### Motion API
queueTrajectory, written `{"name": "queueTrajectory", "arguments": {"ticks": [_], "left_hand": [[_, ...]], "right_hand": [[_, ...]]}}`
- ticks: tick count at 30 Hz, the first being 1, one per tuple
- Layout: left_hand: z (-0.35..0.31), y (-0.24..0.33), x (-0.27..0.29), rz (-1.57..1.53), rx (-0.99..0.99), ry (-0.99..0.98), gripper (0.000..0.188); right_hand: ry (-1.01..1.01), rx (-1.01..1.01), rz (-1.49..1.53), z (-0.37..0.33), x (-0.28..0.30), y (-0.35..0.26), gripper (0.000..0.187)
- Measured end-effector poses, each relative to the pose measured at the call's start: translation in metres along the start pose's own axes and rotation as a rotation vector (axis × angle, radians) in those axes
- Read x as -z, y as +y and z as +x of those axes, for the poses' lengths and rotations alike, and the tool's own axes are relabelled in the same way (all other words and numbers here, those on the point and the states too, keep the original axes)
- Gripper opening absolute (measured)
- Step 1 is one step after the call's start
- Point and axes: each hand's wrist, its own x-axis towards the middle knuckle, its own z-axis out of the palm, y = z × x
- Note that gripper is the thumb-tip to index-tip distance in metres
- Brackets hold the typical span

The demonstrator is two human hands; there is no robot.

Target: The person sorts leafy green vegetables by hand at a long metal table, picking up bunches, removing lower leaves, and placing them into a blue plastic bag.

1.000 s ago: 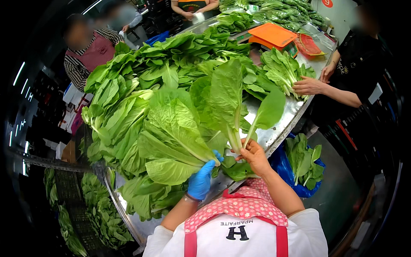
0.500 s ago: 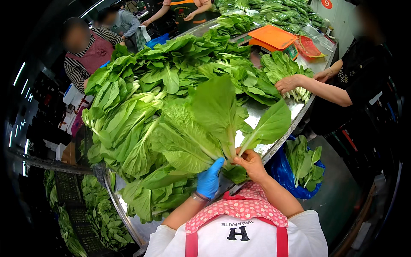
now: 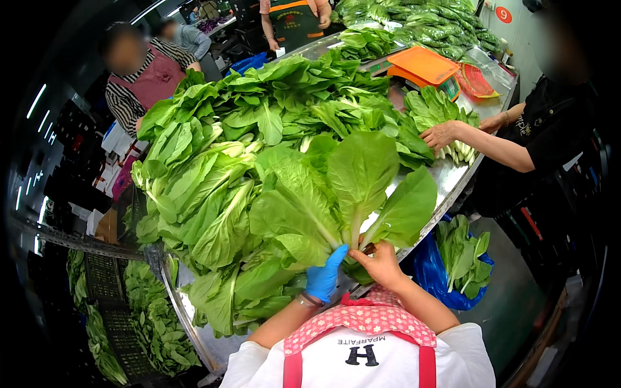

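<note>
Close to my body, I hold up a large head of leafy greens (image 3: 358,184) with broad leaves and pale stalks, its leaves fanned away from me. My left hand (image 3: 323,275), in a blue glove, is closed around the base of the head. The bare fingers of my right hand (image 3: 380,264) pinch at the stalk bases just to the right, touching the gloved thumb. My palms hide the root end. Left of and beyond my hands, a big pile of similar greens (image 3: 207,194) covers the metal table (image 3: 446,178).
A co-worker's hand (image 3: 443,134) rests on greens at the table's right side. Beyond stands an orange scale (image 3: 424,64) beside bagged greens (image 3: 420,29). A blue bag (image 3: 432,268) of greens sits below on the right. Crates (image 3: 119,323) of greens stand lower left. Other people work across the table.
The fanned leaves tilt further right and spread apart, while both my hands stay at the base and shift slightly right. The whole view has shifted a little.
</note>
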Motion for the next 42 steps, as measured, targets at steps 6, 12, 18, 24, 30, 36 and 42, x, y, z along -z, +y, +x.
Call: {"name": "queueTrajectory", "arguments": {"ticks": [6, 12, 18, 24, 30, 36, 42], "left_hand": [[-0.007, -0.002, -0.002, 0.078, -0.007, -0.045, 0.038], [-0.009, 0.015, -0.022, 0.042, -0.016, 0.04, 0.022], [-0.001, 0.021, -0.032, -0.015, 0.039, 0.049, 0.014], [0.015, 0.016, -0.017, -0.379, 0.151, -0.18, 0.021], [0.024, 0.02, -0.003, -0.435, 0.207, -0.351, 0.03], [0.018, 0.031, -0.003, -0.418, 0.124, -0.3, 0.03], [0.006, 0.035, -0.014, -0.158, 0.001, -0.066, 0.031]], "right_hand": [[0.14, 0.105, -0.074, -0.006, -0.004, 0.0, 0.025], [0.24, 0.265, -0.244, -0.009, -0.004, -0.003, 0.021], [0.319, 0.515, -0.629, -0.015, 0.001, 0.004, 0.018], [0.151, 0.127, 0.305, -0.016, 0.005, 0.005, 0.012], [-0.029, 0.085, 0.78, -0.008, 0.016, -0.002, 0.014], [-0.01, -0.025, 0.762, -0.008, 0.003, 0.001, 0.013], [0.123, 0.092, 0.601, -0.008, -0.014, -0.006, 0.014]]}}
